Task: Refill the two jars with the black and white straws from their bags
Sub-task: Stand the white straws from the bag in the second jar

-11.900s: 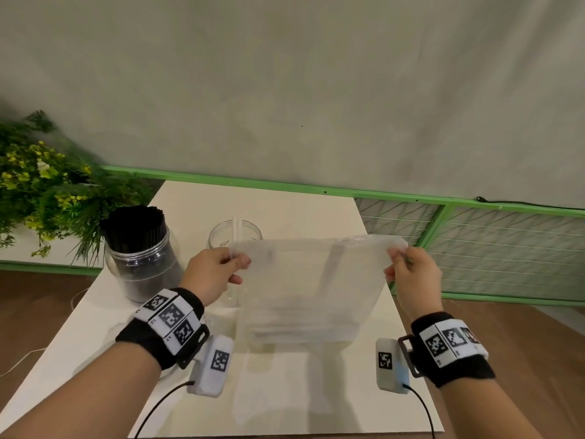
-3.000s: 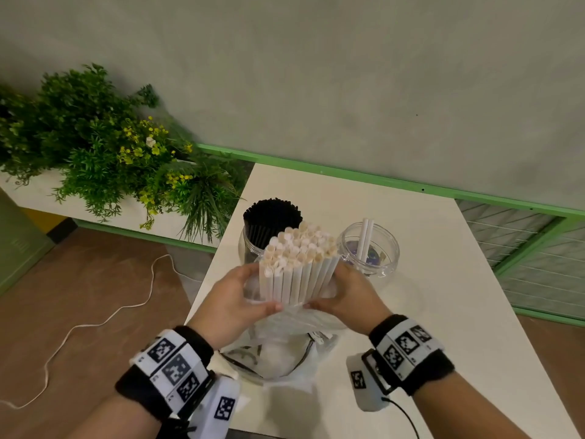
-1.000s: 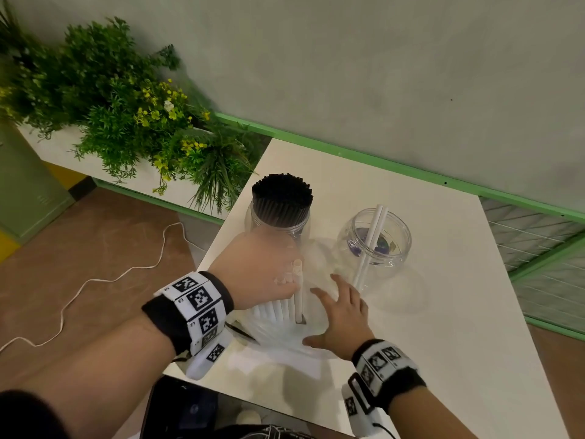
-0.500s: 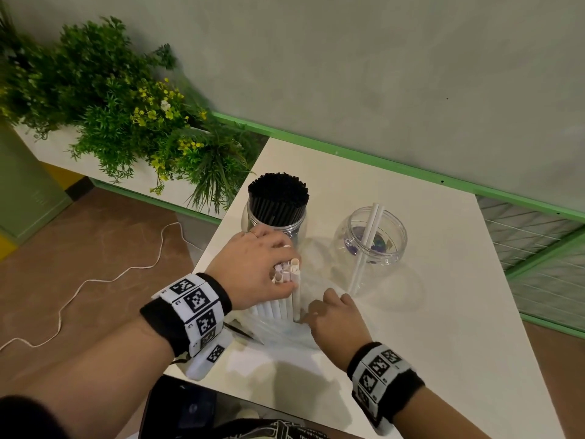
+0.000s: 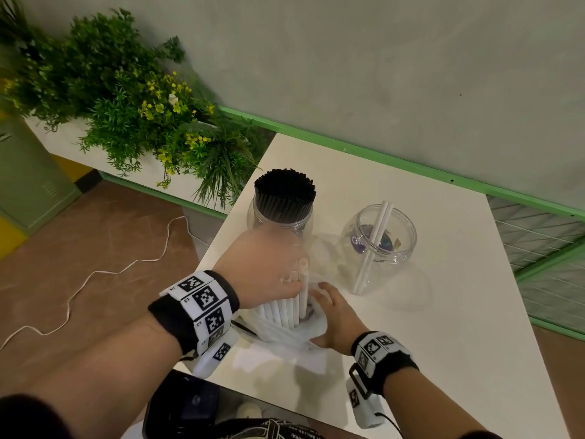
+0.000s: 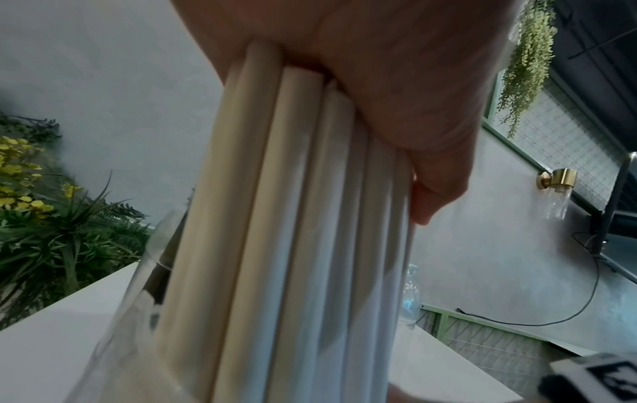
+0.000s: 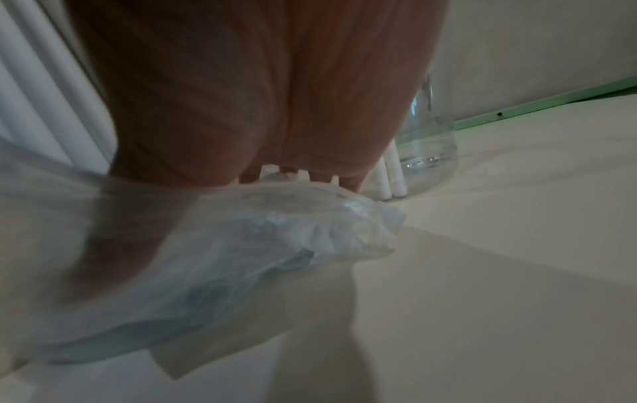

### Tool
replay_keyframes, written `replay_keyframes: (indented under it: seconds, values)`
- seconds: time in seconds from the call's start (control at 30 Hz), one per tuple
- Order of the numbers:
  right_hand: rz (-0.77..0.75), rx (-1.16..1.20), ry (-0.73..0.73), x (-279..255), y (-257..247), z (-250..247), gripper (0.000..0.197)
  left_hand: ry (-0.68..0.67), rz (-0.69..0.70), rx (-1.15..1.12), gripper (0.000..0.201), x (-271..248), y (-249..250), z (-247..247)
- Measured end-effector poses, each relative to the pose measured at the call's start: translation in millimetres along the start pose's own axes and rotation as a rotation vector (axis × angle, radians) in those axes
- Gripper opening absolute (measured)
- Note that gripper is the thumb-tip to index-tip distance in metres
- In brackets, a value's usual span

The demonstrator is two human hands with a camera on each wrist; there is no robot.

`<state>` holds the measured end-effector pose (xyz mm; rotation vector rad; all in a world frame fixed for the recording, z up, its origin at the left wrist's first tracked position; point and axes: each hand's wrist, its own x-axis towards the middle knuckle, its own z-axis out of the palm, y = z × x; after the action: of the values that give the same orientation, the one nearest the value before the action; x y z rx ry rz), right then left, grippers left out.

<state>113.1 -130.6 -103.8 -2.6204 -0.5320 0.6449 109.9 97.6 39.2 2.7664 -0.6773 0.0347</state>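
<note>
My left hand [image 5: 269, 267] grips a bundle of white straws [image 5: 286, 307] from above, holding it upright on the table; in the left wrist view the fingers wrap round the white straws [image 6: 293, 245]. The clear plastic bag [image 5: 285, 337] is crumpled round the bundle's base. My right hand [image 5: 330, 312] presses flat on the bag [image 7: 241, 245] just right of the bundle. A jar packed with black straws [image 5: 283, 198] stands right behind my left hand. To its right is a clear jar [image 5: 384, 239] with two white straws leaning in it.
The white table [image 5: 443, 312] has bare room to the right and front of the jars. Green plants [image 5: 142, 115] stand off the table's left edge. A white cable [image 5: 95, 274] lies on the brown floor at left. A green-framed mesh fence [image 5: 544, 248] borders the right.
Three seconds ago both hands held the bundle up in the bag. Now it stands on the table in my left hand alone, while my right hand has shifted slightly and spread on the bag.
</note>
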Motion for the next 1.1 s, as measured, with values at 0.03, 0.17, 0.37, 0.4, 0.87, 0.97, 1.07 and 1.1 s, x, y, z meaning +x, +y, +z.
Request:
replay_keyframes:
  seconds: [0.03,0.17,0.37,0.4,0.87,0.97,1.07,1.1]
  values:
    - [-0.005,0.076,0.068,-4,1,-2,0.087,0.0,-0.008,-0.004,0.04,-1,-1,0]
    - [-0.019,0.054,0.643,-26,-7,0,0.037,-0.013,-0.039,-0.001,0.045,1,-3,-1]
    - [0.113,-0.121,0.108,-35,-12,17,0.115,-0.007,-0.036,-0.007,0.042,4,-3,0]
    - [0.138,-0.11,0.03,-33,-9,19,0.125,0.001,-0.028,-0.007,0.04,5,-1,0]
    - [0.137,0.086,-0.026,-36,-32,-40,0.106,0.02,0.006,0.003,0.043,6,3,3]
    - [-0.027,0.51,0.099,-34,-50,-55,0.096,0.014,0.027,0.006,0.041,8,4,2]
    - [-0.141,0.632,0.162,-26,-68,-67,0.092,0.043,0.057,-0.04,0.042,7,6,2]
    - [-0.154,0.649,0.173,-23,-72,-70,0.09,0.048,0.063,-0.066,0.046,7,7,1]
